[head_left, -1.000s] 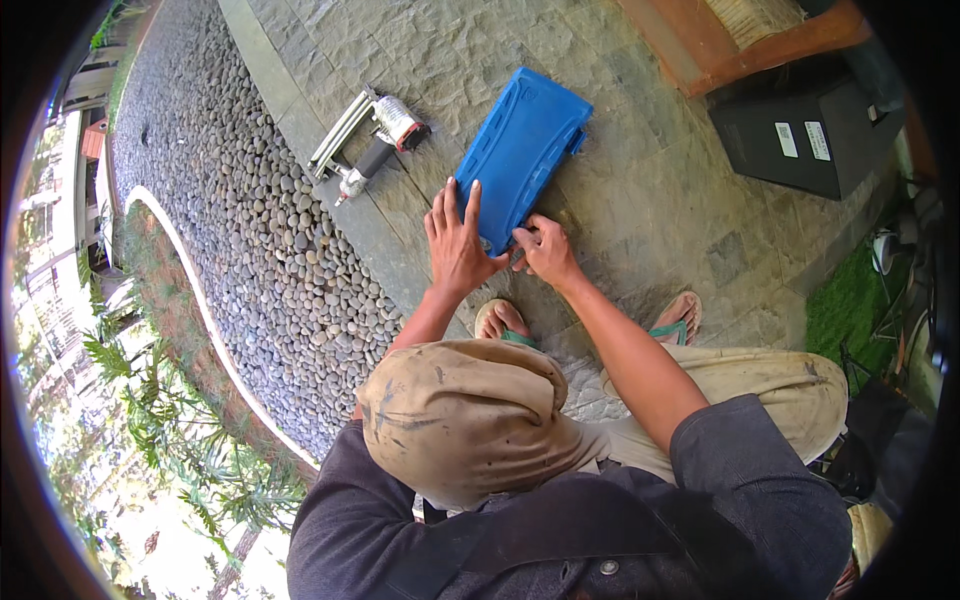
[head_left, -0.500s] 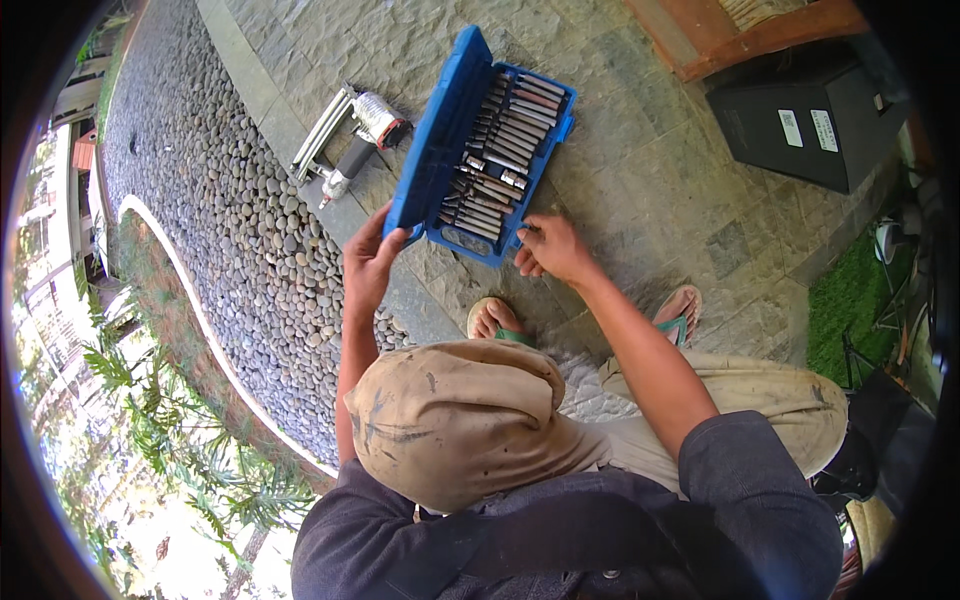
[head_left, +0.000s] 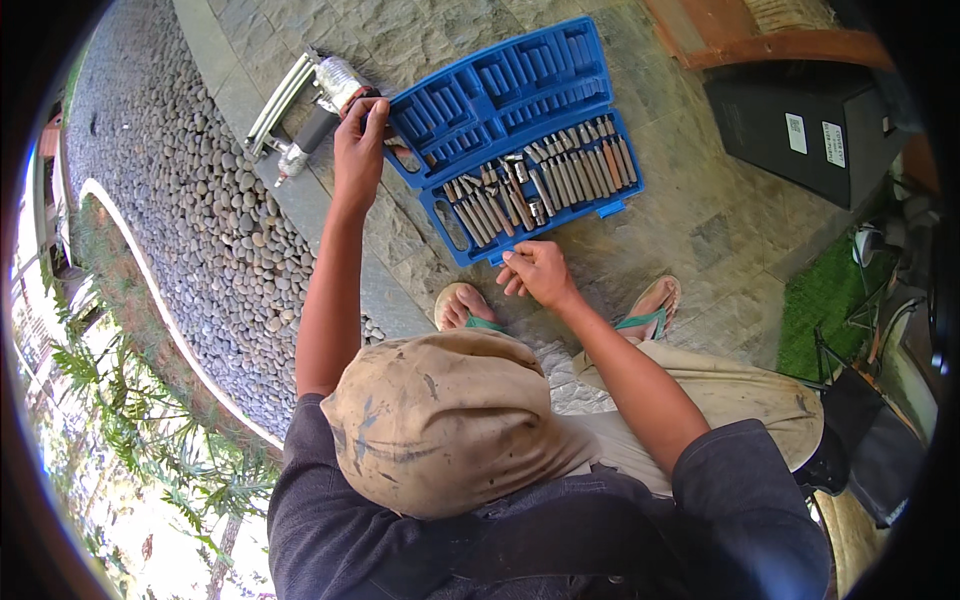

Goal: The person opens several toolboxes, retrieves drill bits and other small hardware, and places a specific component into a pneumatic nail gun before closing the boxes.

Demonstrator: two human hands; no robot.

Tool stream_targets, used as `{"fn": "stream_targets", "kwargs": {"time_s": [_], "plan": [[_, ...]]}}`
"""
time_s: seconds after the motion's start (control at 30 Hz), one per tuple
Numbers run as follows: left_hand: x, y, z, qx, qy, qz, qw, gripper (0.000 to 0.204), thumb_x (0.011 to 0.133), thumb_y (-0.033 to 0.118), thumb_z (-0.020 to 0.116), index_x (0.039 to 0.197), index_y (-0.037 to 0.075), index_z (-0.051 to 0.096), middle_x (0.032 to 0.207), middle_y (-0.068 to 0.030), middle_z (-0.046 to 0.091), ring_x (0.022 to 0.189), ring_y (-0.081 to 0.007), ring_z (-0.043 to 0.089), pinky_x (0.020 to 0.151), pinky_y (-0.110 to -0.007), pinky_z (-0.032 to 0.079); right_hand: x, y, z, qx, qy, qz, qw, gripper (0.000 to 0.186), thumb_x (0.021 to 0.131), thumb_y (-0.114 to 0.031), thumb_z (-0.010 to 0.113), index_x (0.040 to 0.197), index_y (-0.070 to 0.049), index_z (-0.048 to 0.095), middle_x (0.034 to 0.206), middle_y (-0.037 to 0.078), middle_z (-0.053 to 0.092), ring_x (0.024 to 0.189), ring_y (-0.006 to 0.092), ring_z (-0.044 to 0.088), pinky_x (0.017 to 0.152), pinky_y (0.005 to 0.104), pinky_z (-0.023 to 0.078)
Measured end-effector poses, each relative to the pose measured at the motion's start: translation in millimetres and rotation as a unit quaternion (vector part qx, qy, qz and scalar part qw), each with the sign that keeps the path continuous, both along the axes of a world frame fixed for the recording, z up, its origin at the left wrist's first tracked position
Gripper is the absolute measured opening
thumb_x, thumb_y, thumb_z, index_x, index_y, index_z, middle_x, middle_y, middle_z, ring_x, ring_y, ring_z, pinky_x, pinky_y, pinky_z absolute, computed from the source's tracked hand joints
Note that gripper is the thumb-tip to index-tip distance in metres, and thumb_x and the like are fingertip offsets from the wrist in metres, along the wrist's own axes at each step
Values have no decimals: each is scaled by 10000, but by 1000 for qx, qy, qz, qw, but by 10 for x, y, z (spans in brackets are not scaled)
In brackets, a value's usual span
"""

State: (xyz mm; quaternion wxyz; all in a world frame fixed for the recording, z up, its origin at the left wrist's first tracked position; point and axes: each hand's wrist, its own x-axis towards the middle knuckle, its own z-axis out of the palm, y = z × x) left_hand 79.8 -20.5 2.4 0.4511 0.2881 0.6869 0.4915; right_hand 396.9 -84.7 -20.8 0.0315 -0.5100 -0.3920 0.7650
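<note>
A blue plastic tool case [head_left: 520,130] lies wide open on the stone paving in front of me. Its lower half holds a row of several metal bits with wooden-coloured handles [head_left: 540,185]. The lid half [head_left: 500,85] shows empty moulded slots. My left hand [head_left: 358,140] reaches out and grips the lid's left corner. My right hand [head_left: 535,275] rests by the case's near edge, fingers loosely apart, holding nothing.
A silver pneumatic nailer [head_left: 310,100] lies just left of the case, beside a strip of round pebbles [head_left: 190,220]. A black box [head_left: 810,120] and a wooden frame [head_left: 760,40] stand at the back right. My feet in sandals [head_left: 465,305] are below the case, and green turf [head_left: 825,300] lies to the right.
The closed blue case was swung open. My left hand carried the lid up and over to lie flat, while my right hand stayed at the near edge.
</note>
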Motion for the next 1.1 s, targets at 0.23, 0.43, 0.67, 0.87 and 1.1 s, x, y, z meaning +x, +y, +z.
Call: {"fn": "stream_targets", "kwargs": {"time_s": [0.23, 0.43, 0.67, 0.87, 1.1], "plan": [[214, 59, -51, -137, 621, -26, 771, 252, 970, 420, 688, 1050, 200, 779, 955, -47, 724, 825, -278, 706, 685, -435, 550, 151, 30, 128, 79, -64, 49, 994, 342, 1022, -281, 650, 855, 14, 689, 713, 92, 727, 523, 133, 670, 465, 275, 488], [-32, -87, -52, -25, 535, 165, 828, 204, 960, 272, 722, 1089, 117, 748, 998, -55, 722, 918, -252, 691, 761, -403, 538, 285, 114, 194, 248, -125, 113, 954, 415, 988, -362, 697, 723, -43, 668, 627, 122, 668, 549, 267, 678, 522, 404, 492], [-515, -243, -188, -21, 629, 41, 776, 315, 975, 211, 686, 1249, 63, 639, 1218, -139, 674, 1146, -336, 617, 1001, -449, 452, 210, 236, 411, 374, -107, 124, 913, 237, 976, -244, 697, 828, -60, 685, 636, 131, 655, 589, 323, 683, 527, 419, 498], [-626, -293, -290, -6, 643, -13, 765, 366, 984, 271, 697, 1298, 93, 636, 1236, -125, 679, 1145, -320, 626, 999, -434, 457, -86, 354, 509, 507, -49, 77, 857, 269, 911, -105, 698, 1178, -80, 721, 1062, 116, 746, 891, 303, 729, 720, 375, 574], [-894, -220, -188, -66, 571, -101, 812, 545, 902, 184, 742, 1390, 118, 508, 1215, -165, 687, 1113, -387, 659, 912, -482, 510, -767, 846, 577, 619, -64, 164, 766, 521, 909, -168, 704, 1419, -110, 612, 1490, 119, 550, 1398, 351, 473, 1150, 535, 364]]}}
